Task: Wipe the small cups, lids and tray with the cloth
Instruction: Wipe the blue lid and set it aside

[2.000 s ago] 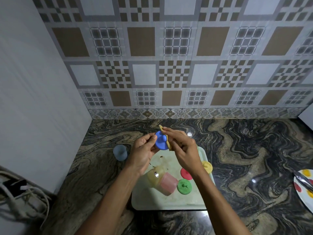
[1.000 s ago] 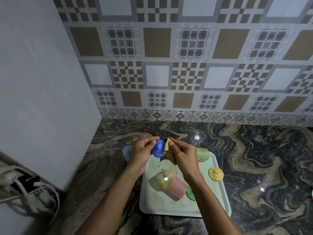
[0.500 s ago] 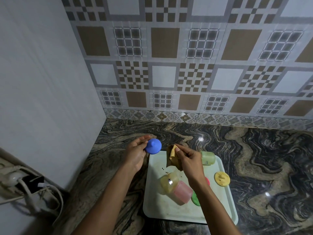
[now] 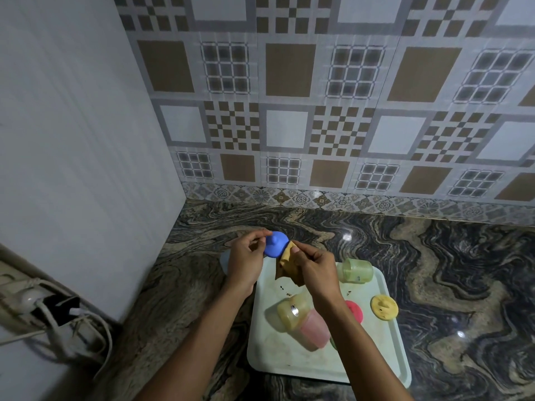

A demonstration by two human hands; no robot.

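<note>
My left hand holds a blue lid above the tray's far left corner. My right hand grips a tan cloth pressed against the lid's right edge. On the pale green tray a yellow cup and a pink cup lie on their sides, touching. A green cup lies at the tray's far edge. A red lid and a yellow lid rest on the right side. A green lid's edge peeks from under my right forearm.
A blue cup stands on the marble counter left of the tray, mostly hidden by my left hand. A white wall panel closes the left side, with a power strip and cables at its foot. Tiled wall behind.
The lid and cloth had come apart half a second ago; now the cloth touches the blue lid again. The lid has been turned so its knob faces me. The view shifted left.
</note>
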